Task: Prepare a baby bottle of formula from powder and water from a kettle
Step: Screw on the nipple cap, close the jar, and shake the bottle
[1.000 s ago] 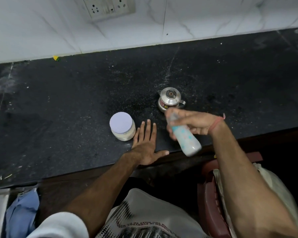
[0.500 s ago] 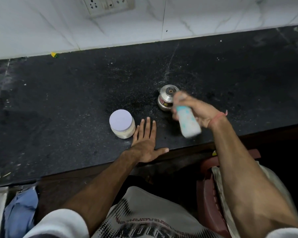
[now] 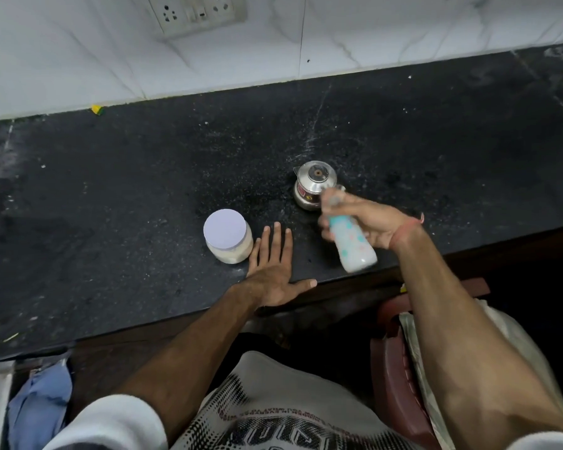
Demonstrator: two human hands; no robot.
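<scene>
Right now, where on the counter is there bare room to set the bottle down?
Free: the counter left of the jar, the strip behind the kettle up to the wall, and the stretch right of the right hand. Crowded: the front edge, where jar, flat left hand, kettle and bottle sit close together.

Black speckled stone counter [image 3: 111, 196], dusted with pale flecks. White marble-look wall tiles [image 3: 62, 53] behind. Socket-and-switch plate [image 3: 197, 11] on wall, top edge. Small yellow scrap [image 3: 97, 109] at counter-wall joint. Blue cloth [image 3: 39, 404] lower left. Dark red chair [image 3: 400, 378] lower right.
</scene>
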